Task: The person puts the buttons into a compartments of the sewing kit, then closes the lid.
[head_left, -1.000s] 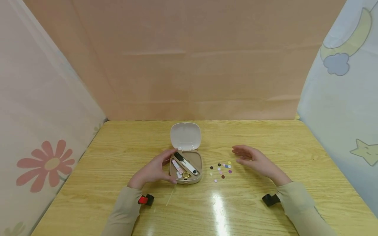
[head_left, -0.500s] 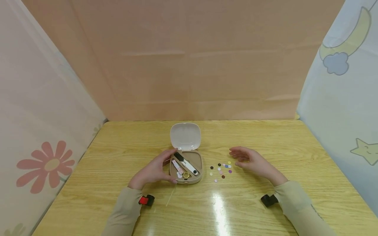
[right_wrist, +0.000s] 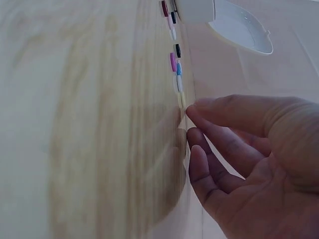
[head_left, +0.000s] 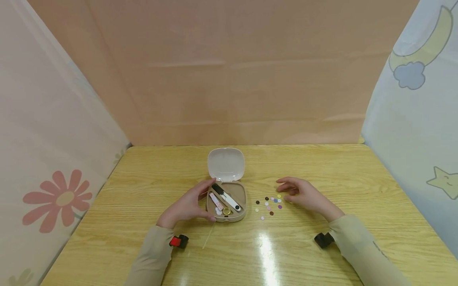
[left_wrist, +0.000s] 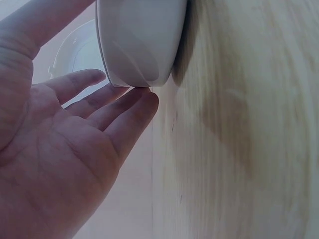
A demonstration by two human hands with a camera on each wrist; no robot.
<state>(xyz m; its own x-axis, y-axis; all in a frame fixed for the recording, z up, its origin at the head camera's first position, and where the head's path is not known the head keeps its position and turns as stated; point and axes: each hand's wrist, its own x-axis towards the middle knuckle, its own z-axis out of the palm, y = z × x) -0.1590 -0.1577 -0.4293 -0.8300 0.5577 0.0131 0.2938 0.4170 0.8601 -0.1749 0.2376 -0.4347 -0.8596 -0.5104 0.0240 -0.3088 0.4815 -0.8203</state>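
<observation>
A beige sewing box stands on the table with its pale lid tipped back. Inside lie a black-and-white thread snipper-like tool, a small pink-and-white strip, a gold ring-shaped piece and small white pieces. My left hand holds the box from its left side, thumb at the front corner and fingers towards the back; the left wrist view shows fingertips against the box wall. My right hand hovers beside the scattered small buttons, fingers loosely bent, nothing between them.
The wooden table has a light glare at its front middle. A thin pale stick lies before the box. A brown backdrop rises behind the table, with patterned cloths at both sides.
My right hand has moved a little left, closer to the buttons, its fingers drooping slightly more. The left hand stays on the box.
</observation>
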